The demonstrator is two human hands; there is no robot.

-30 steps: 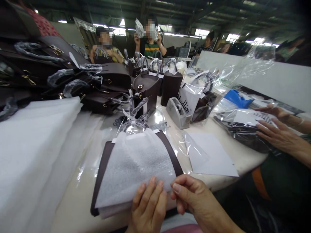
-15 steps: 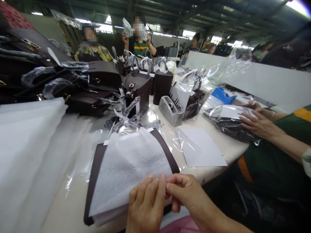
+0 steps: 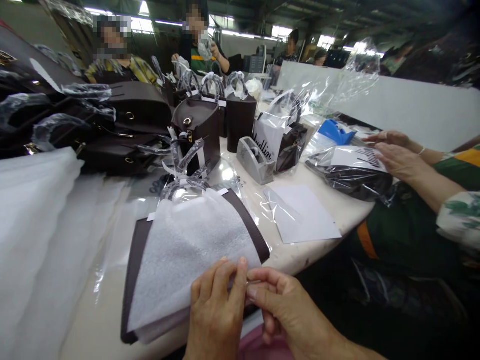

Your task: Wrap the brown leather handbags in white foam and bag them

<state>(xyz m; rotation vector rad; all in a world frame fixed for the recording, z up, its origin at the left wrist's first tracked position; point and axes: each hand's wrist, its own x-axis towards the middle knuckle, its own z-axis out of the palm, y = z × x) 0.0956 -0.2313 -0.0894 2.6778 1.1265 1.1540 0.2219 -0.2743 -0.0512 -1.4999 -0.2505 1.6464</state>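
A dark brown handbag (image 3: 129,280) lies flat before me on the table, its wrapped handles (image 3: 183,182) pointing away. White foam sheet (image 3: 195,235) covers most of its face. Along the near edge, my left hand (image 3: 217,300) rests with fingers stretched out over the sheet; its thumb is hidden. My right hand (image 3: 288,310) meets the left index finger at the bag's lower right corner. Its thumb and forefinger are pinched together, and whatever is between them is too small or hidden to make out.
Foam sheets (image 3: 33,240) are stacked at left, below piled brown bags (image 3: 138,105). Beyond my bag stand upright bags (image 3: 242,120) and a grey tape dispenser (image 3: 255,160). White paper (image 3: 305,215) lies right. A co-worker's hands (image 3: 401,155) touch a plastic-wrapped bag (image 3: 348,175).
The view has shifted slightly, moving the scene left. My hands keep nearly the same place on the bag. The co-worker's hands at right have moved a little across the wrapped bag.
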